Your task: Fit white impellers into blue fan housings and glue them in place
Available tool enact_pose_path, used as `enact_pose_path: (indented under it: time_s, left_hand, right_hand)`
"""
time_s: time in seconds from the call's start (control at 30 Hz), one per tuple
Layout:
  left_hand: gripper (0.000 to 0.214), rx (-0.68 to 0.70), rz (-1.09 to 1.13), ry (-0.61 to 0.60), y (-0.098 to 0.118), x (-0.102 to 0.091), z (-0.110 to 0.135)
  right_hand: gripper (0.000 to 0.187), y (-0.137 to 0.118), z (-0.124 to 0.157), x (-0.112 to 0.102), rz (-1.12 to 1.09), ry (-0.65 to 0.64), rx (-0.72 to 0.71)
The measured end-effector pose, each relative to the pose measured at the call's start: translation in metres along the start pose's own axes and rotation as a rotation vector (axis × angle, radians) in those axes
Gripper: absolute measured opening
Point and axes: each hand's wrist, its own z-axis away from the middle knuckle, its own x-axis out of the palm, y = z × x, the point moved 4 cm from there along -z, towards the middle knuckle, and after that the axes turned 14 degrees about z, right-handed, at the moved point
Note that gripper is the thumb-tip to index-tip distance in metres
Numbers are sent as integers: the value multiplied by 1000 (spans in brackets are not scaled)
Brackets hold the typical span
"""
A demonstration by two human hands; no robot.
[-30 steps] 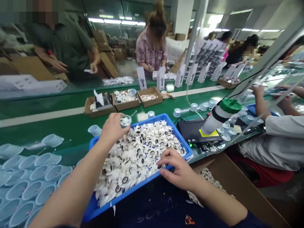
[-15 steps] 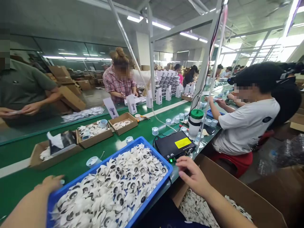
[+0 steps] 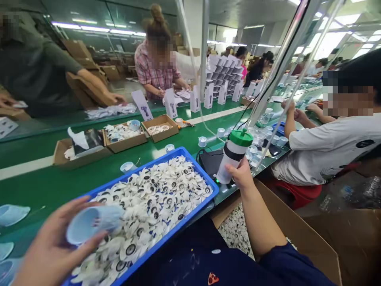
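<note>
My left hand [image 3: 56, 234] is closed around a light blue plastic cup-shaped part [image 3: 92, 222], its opening tilted toward me, blurred by motion. It hovers over the near left corner of a blue tray [image 3: 214, 190] heaped with small white fan blades [image 3: 160, 194] that have dark hubs. My right hand [image 3: 242, 174] grips a white bottle [image 3: 228, 167] with a green lid and a black band, held tilted just in front of the black box [image 3: 208, 161] with a green light. More light blue parts [image 3: 10, 214] lie at the far left of the green bench.
Cardboard trays [image 3: 127, 146] with white parts and rings stand along the green table [image 3: 166, 139]. A carton of fan blades [image 3: 238, 230] sits below on my right. A co-worker in a white shirt [image 3: 333, 147] sits at right; two people stand across. A metal post [image 3: 276, 71] rises ahead.
My left hand has picked up a light blue cup-shaped part and come over the tray. The right hand has taken hold of the white bottle and tilted it. The view has turned slightly down.
</note>
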Motion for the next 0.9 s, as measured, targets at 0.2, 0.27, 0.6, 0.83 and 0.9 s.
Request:
enact_pose_path:
  time_s: [0.2, 0.27, 0.6, 0.83, 0.9]
  left_hand:
    - [45, 221, 34, -225, 88, 98, 40]
    - [50, 199, 69, -255, 102, 116, 41]
    - [22, 177, 253, -203, 141, 128, 35]
    - [23, 72, 255, -172, 145, 130, 40]
    - [25, 29, 247, -173, 145, 129, 44]
  right_hand:
    - [67, -74, 45, 87, -623, -803, 156]
    - [66, -104, 54, 110, -728, -947, 169]
    - [44, -153, 68, 135, -635, -982, 133]
    - [36, -162, 74, 124, -581, -963, 108]
    - [40, -163, 76, 123, -550, -946, 141]
